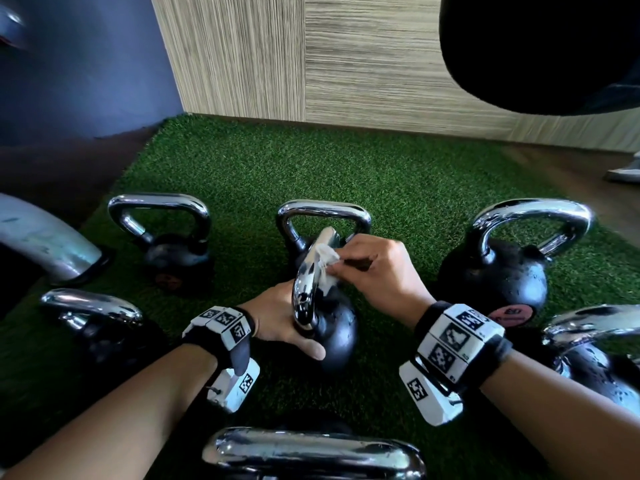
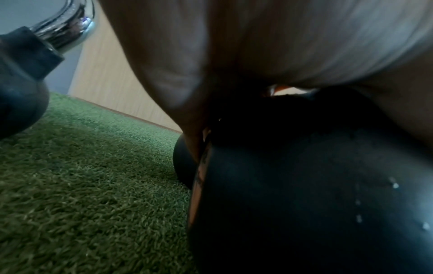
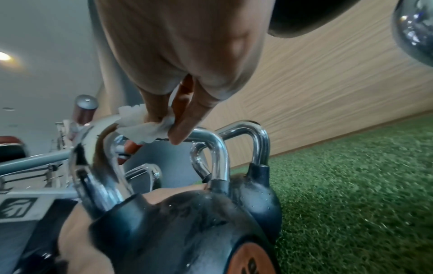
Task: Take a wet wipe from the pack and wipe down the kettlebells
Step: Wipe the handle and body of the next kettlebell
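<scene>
A black kettlebell (image 1: 337, 334) with a chrome handle (image 1: 306, 292) leans tilted on the green turf at the centre. My left hand (image 1: 277, 320) grips its body from the left, thumb lying along the front. In the left wrist view the palm (image 2: 234, 55) presses on the dark, droplet-speckled ball (image 2: 304, 194). My right hand (image 1: 367, 268) pinches a crumpled white wet wipe (image 1: 323, 258) against the top of the handle. The right wrist view shows its fingers (image 3: 182, 129) holding the wipe (image 3: 140, 126) on the chrome bar (image 3: 211, 140). No wipe pack is in view.
Several more kettlebells ring the held one: back left (image 1: 173, 251), directly behind (image 1: 322, 216), right (image 1: 498, 268), front left (image 1: 104, 323), far right (image 1: 595, 358), nearest (image 1: 311, 452). A grey metal tube (image 1: 45, 244) lies left. A wood-panel wall (image 1: 346, 64) bounds the turf (image 1: 381, 174).
</scene>
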### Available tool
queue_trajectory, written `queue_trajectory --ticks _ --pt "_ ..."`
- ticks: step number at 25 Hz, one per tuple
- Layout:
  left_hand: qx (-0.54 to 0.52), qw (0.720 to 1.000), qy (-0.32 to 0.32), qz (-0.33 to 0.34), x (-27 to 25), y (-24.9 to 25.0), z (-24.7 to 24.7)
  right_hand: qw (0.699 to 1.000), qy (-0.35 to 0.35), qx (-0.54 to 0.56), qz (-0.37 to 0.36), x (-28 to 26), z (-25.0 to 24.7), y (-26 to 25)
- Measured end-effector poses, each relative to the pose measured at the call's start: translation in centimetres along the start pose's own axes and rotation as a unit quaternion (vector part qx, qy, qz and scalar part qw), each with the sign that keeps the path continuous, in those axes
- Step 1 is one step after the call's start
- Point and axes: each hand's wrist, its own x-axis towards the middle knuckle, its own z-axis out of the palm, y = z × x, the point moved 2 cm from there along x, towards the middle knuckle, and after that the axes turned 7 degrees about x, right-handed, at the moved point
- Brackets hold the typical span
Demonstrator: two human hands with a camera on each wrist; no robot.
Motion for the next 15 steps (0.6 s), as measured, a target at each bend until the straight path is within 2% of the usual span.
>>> queue_trajectory --ticks 4,6,8,12,15 --pt "0.023 0.998 -0.008 0.054 0.9 -0.1 -0.4 0.999 0.024 0.025 0.033 -1.0 0.6 -0.7" --pt "0.030 0.995 -0.005 0.095 1.0 0.0 -0.5 0.995 0.031 0.065 0.070 -1.8 1.2 -1.3" --pt "0.015 0.994 -0.002 0.107 1.1 -0.1 -0.6 0.989 0.034 0.103 0.096 -2.0 1.6 -1.0" --pt "-0.025 0.998 -0.036 0.042 1.1 -0.8 -0.3 0.988 0.015 0.107 0.114 -2.9 2.5 -0.8" --pt "-0.025 0.999 -0.029 0.016 0.9 -0.9 -0.3 0.991 -0.006 0.080 0.109 -3.5 2.8 -0.7"
